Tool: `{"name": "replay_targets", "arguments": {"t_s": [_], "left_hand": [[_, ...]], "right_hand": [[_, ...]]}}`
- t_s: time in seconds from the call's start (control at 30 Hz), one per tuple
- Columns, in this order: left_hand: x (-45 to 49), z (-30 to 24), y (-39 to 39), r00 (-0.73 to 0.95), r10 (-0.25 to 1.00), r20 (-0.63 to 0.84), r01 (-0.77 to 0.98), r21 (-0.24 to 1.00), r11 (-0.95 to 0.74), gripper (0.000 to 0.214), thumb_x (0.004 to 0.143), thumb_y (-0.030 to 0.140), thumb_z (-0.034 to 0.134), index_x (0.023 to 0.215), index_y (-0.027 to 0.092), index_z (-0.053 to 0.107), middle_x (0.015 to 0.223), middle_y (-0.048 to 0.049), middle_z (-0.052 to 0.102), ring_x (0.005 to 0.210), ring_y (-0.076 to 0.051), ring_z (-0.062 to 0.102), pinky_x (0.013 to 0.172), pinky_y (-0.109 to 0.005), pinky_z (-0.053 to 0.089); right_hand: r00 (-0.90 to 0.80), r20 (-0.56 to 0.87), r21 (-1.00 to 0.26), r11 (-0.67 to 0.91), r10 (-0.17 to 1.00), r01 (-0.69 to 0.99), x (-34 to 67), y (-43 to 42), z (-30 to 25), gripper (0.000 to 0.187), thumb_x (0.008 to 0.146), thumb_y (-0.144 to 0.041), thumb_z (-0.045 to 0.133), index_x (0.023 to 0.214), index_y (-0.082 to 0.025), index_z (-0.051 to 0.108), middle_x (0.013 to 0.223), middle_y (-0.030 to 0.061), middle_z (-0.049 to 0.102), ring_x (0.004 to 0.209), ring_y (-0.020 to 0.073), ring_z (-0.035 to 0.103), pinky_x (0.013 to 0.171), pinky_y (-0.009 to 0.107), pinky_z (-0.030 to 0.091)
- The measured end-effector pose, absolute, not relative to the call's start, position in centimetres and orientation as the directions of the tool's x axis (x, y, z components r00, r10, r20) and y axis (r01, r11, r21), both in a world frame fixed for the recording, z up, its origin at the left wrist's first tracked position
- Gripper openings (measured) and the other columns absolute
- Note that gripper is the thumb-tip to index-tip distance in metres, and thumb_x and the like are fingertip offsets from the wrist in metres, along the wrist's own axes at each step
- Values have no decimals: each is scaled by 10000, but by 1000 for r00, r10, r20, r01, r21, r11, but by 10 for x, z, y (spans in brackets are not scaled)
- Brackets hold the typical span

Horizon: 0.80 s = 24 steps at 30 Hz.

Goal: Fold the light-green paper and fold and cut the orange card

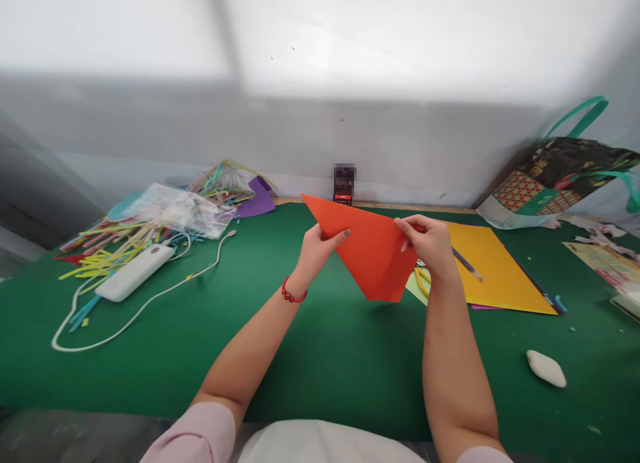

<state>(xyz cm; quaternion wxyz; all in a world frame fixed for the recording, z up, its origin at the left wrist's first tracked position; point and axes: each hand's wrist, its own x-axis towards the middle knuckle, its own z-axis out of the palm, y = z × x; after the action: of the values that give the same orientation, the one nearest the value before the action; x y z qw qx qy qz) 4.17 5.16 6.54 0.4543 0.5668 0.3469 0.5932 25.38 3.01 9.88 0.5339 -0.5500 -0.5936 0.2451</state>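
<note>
A sheet of orange paper [373,253], folded to a slanted shape with a pointed upper left corner, is held up over the green table. My left hand [323,246] pinches its left edge, thumb on the near face and fingers behind the sheet. At the upper right edge, my right hand [427,239] grips the paper between thumb and fingers. Just beyond my right wrist are yellow-handled scissors [423,281], partly hidden, and a pencil [467,264] lying on yellow paper [500,276].
Left on the green table [210,343] are a white power bank [135,271] with a cable, a plastic bag [180,211] and many coloured paper strips. Purple paper [260,199] lies behind. A white case [546,368] and a patterned bag [550,179] are at right.
</note>
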Motion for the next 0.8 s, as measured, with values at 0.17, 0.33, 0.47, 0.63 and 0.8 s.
{"name": "replay_targets", "arguments": {"t_s": [0.17,0.33,0.47,0.63,0.8], "left_hand": [[40,61,56,2,953,303,-183,937,-298,432,638,480,733,901,147,654,1016,-113,707,922,-248,666,732,-352,562],[37,65,56,60,961,268,-170,952,-255,427,660,531,698,877,166,648,907,-85,721,794,-228,684,577,-304,565],[31,70,55,165,957,238,-163,964,-211,442,682,577,658,860,173,643,847,-72,720,722,-210,687,558,-299,569],[26,77,52,216,947,238,-151,966,-208,434,684,578,660,841,174,659,813,-57,720,679,-195,684,584,-312,581],[25,78,52,255,943,216,-139,973,-186,503,711,650,587,824,166,665,753,-70,714,624,-188,682,572,-306,580]], "right_hand": [[170,382,-859,282,908,427,247,33,97,284,758,-462,635,668,-194,659,400,-24,555,439,161,577,526,281,436],[166,371,-876,284,914,391,251,33,96,307,732,-489,655,658,-191,652,417,-23,559,406,155,563,487,277,428],[169,350,-894,275,922,354,253,34,96,319,710,-503,671,647,-191,648,425,-21,561,388,148,552,455,271,421],[159,338,-903,272,927,332,253,36,95,335,692,-518,680,650,-186,654,435,-16,565,379,146,547,434,269,418],[181,312,-919,249,933,304,255,36,94,318,684,-500,691,648,-186,652,425,-21,556,385,145,549,436,265,426]]}}
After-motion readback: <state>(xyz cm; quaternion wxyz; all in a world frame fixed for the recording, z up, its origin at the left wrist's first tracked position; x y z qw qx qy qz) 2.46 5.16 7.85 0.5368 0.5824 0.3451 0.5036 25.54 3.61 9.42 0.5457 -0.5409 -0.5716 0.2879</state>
